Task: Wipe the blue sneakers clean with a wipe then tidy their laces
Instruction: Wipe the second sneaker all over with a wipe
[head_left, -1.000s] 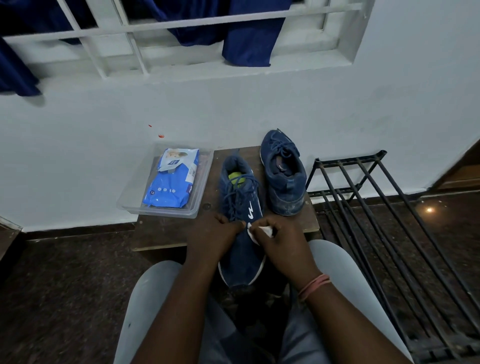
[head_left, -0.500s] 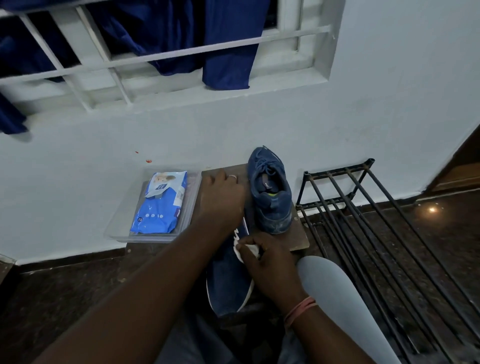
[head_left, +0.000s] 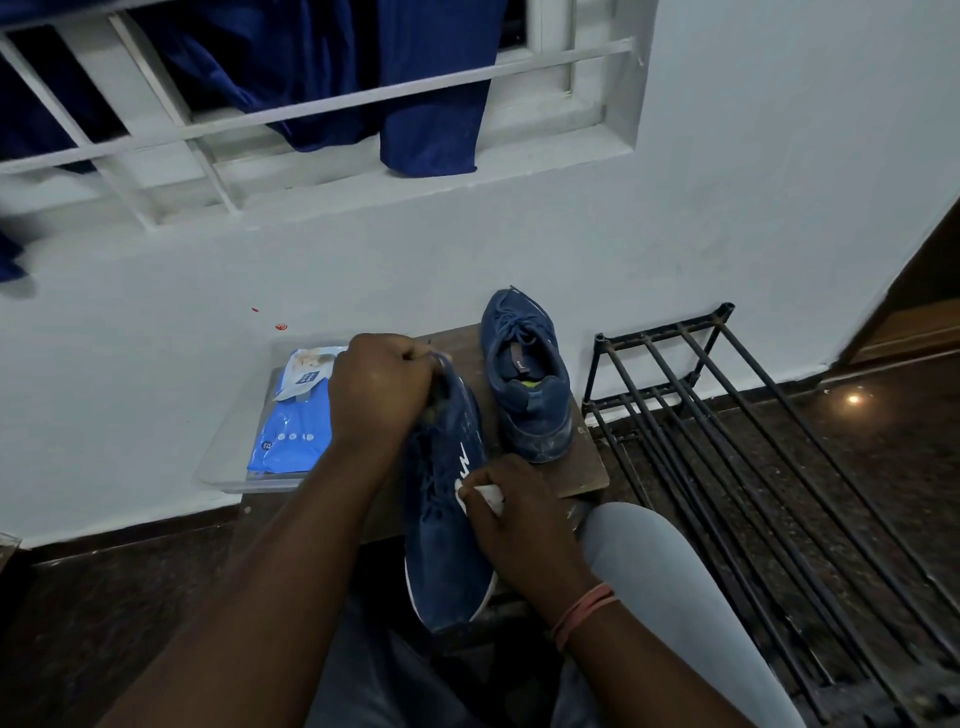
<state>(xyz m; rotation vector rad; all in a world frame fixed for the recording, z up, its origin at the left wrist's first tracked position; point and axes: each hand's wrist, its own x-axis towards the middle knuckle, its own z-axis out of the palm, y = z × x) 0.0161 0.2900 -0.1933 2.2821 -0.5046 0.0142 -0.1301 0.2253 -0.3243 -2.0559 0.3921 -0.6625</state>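
1. Blue mesh near sneaker (head_left: 447, 499) now overhangs the brown wooden surface (head_left: 582, 467); the left hand (head_left: 379, 400) has moved to grip its heel.
2. Right hand (head_left: 514, 519) fingers pinch the white wipe (head_left: 491, 496) against its side: wiping continues, laces pending.

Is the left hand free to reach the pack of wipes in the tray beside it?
Probably not right now. The left hand grips the heel end of the near sneaker, so it is busy. The pack of wipes lies uncovered in the tray just beside it, so letting go would leave the way open.
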